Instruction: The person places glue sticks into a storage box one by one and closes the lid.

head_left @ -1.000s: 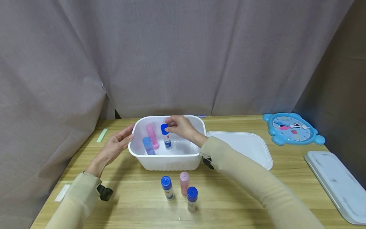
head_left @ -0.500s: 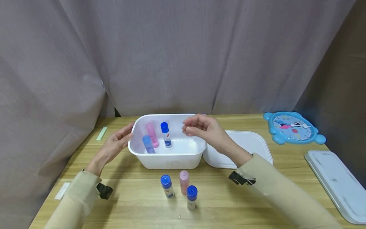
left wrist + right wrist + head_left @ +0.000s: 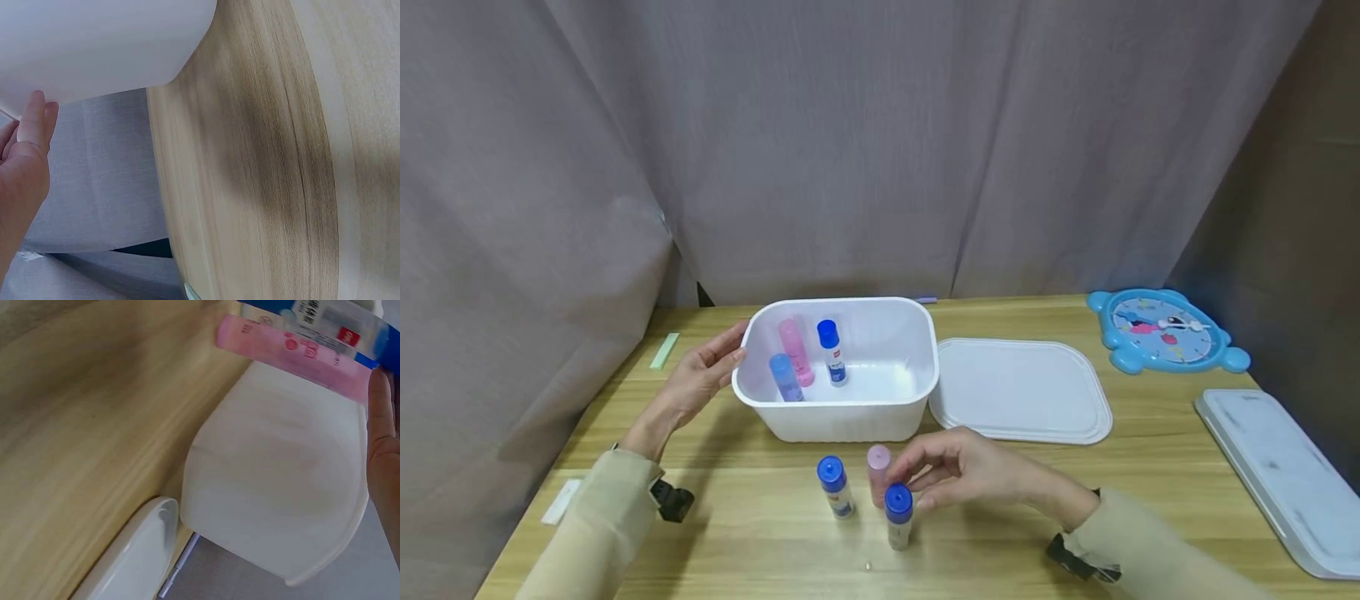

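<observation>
Loosely, right hand [image 3: 958, 473] (fingers curled) touches pink tube [image 3: 877, 472].

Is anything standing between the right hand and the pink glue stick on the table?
Nothing visible blocks it. The right hand already reaches the upright pink glue stick; the two blue-capped glue sticks stand beside it and just in front, close enough to be knocked.

Three glue sticks [image 3: 880, 475] crowd together; bare table [image 3: 745, 533] lies left.
</observation>
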A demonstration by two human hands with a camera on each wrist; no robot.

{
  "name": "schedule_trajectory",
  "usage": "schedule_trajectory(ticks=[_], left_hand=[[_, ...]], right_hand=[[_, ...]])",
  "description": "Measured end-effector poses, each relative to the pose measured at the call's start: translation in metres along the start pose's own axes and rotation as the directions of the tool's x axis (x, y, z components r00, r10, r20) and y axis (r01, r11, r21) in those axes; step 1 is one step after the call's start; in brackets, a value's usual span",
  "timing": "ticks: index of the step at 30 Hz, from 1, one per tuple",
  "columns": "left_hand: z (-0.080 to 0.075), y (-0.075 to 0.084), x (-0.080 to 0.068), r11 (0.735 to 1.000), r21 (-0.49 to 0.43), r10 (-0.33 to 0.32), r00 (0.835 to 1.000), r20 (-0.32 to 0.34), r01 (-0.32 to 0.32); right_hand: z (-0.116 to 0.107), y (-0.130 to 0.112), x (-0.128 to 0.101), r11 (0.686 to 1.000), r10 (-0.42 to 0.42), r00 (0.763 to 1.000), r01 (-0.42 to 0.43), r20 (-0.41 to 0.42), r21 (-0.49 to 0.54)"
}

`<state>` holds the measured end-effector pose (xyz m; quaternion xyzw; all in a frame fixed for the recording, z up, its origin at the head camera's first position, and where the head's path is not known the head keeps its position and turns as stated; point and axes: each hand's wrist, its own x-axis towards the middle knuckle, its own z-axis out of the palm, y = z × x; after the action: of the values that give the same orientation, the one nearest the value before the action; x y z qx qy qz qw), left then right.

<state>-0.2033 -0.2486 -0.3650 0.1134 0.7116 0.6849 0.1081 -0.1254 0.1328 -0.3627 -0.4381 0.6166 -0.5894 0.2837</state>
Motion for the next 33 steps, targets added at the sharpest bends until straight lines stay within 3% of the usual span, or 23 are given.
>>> schedule_trajectory(ticks=[7, 16, 20, 28, 33], left_hand=[[-0.001, -0.002, -0.001, 1.000, -0.011, 0.002, 1.000, 0.001, -0.002], [-0.001, -0.002, 0.000, 1.000, -0.013, -0.011, 1.000, -0.001, 0.011], [-0.001, -0.002, 0.000, 1.000, -0.020, -0.009, 1.000, -0.003, 0.009], [-0.001, -0.001, 0.000, 1.000, -0.017, -0.003, 1.000, -0.006, 0.003], [-0.001, -0.002, 0.000, 1.000, -0.025, -0.001, 1.000, -0.002, 0.001]], right_hand=[[0.008, 0.007, 0.001, 0.999, 0.047, 0.999, -0.047, -0.011, -0.014], [0.010, 0.012, 0.001, 0.980, -0.058, 0.998, 0.052, -0.026, -0.193], [0.007, 0.007, -0.001, 0.977, -0.046, 0.998, 0.036, -0.040, -0.209], [-0.024, -0.035, 0.000, 0.988, -0.053, 0.988, 0.030, -0.148, -0.153], [-0.051, -0.070, 0.008, 0.973, -0.166, 0.952, 0.116, -0.256, -0.198]])
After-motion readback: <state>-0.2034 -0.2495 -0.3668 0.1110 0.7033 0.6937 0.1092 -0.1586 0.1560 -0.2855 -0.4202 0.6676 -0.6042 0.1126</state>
